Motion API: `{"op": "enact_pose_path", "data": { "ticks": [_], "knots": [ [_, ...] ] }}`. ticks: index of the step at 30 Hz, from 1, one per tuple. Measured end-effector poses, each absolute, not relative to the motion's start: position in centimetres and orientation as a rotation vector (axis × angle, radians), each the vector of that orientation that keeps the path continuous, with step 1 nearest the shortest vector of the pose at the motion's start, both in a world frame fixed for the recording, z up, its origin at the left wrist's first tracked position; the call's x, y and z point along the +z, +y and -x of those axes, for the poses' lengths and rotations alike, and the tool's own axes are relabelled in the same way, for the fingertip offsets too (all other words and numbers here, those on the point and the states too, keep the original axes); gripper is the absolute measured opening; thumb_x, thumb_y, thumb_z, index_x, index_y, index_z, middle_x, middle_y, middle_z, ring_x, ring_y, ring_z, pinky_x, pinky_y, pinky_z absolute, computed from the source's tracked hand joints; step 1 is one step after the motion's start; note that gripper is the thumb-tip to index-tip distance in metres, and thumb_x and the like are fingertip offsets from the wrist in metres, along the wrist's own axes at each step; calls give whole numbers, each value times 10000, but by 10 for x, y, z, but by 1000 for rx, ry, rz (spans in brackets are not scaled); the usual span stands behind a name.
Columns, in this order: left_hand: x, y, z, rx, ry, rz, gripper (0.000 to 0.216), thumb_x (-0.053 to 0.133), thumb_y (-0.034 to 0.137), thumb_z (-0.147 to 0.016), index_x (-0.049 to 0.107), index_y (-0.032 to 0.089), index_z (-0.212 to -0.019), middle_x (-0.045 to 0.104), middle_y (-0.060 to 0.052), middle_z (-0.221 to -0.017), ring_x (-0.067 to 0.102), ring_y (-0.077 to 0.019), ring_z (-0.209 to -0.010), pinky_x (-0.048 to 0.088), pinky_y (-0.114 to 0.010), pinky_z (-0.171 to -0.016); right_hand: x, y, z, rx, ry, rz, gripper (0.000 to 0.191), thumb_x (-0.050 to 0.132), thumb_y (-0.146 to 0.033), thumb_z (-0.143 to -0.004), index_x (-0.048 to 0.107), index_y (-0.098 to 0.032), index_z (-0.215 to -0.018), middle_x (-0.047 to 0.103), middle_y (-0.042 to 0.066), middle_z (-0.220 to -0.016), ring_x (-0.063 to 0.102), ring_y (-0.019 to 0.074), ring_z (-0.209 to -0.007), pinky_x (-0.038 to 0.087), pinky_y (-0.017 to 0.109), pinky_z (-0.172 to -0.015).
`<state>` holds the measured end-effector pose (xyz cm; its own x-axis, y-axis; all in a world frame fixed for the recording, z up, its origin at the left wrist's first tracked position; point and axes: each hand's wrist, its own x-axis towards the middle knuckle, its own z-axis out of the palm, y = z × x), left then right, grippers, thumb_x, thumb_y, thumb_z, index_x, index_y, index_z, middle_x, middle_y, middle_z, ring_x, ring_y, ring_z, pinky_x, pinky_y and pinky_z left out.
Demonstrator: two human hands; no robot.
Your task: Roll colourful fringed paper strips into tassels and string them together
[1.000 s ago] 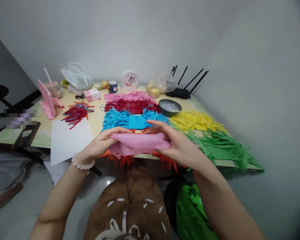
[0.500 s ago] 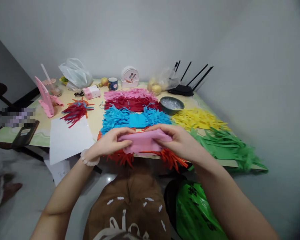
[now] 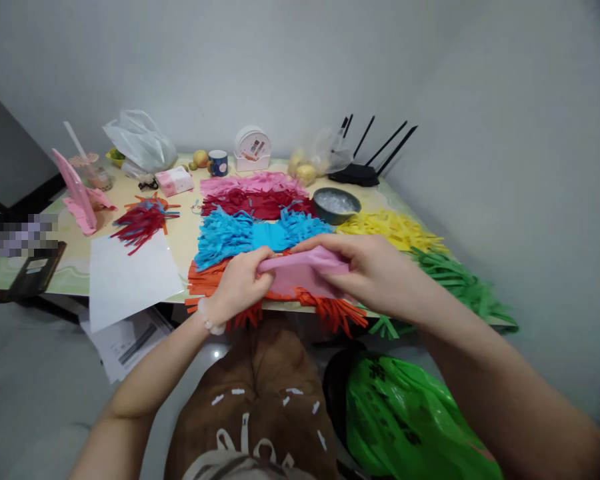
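Seemingly a home: mug (image 3: pixel 218 163), apple (image 3: pixel 201 159), router (image 3: pixel 354 175), table (image 3: pixel 186 233)

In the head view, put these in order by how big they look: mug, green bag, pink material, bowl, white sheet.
Largest to smallest, as they look:
Green bag
White sheet
Pink material, counting only what shows; it is partly covered
Bowl
Mug

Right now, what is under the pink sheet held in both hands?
Orange fringed material shows below the pink sheet and hangs partly past the edge of the table. Whatever the sheet covers cannot be seen.
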<state>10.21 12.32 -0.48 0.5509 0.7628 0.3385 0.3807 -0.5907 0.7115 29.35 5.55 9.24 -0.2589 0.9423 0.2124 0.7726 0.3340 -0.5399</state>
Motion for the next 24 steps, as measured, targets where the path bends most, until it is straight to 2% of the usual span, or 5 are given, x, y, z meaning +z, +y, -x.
{"op": "enact_pose_path", "data": {
  "ticks": [5, 9, 11, 16, 24],
  "knots": [
    [-6, 139, -86, 896, 768, -1826, 148, 485, 199, -804, 600, 153, -724, 586, 5, -708, 527, -139, -693, 408, -246, -667, 89, 56, -308, 684, -1976, 1481, 407, 509, -152, -778, 734, -163, -1118, 696, 5, -685, 563, 126, -513, 414, 234, -519],
    [0, 135, -75, 958, 700, -1565, 252, 603, 214, -811, 727, 166, -1026, 710, -46, -1038, 614, -156, -885, 463, -227, -753, 62, 64, -318, 785, -1812, 1272, 416, 529, -140, -729, 768, -214, -1061, 760, 29, -900, 650, 156, -681, 465, 240, -588],
    [2, 131, -70, 948, 634, -1426, 265, 671, 253, -799, 754, 177, -1039, 727, -66, -1074, 641, -153, -846, 489, -219, -713, 50, 67, -321, 858, -1751, 1183, 358, 532, -130, -716, 798, -224, -937, 770, 32, -910, 679, 177, -766, 488, 251, -641],
    [7, 127, -57, 821, 564, -1211, 198, 795, 290, -721, 776, 134, -841, 721, -53, -768, 617, -103, -552, 525, -218, -574, 39, 72, -328, 920, -1843, 1030, 327, 540, -75, -721, 804, -229, -837, 746, 21, -831, 656, 156, -739, 478, 256, -689],
    [5, 127, -46, 794, 548, -1193, 156, 762, 266, -730, 725, 117, -704, 602, -8, -532, 551, -96, -498, 474, -212, -533, 43, 67, -328, 763, -2122, 963, 378, 487, -89, -859, 787, -257, -1017, 683, 50, -947, 632, 177, -895, 476, 308, -824]
  ]
}}
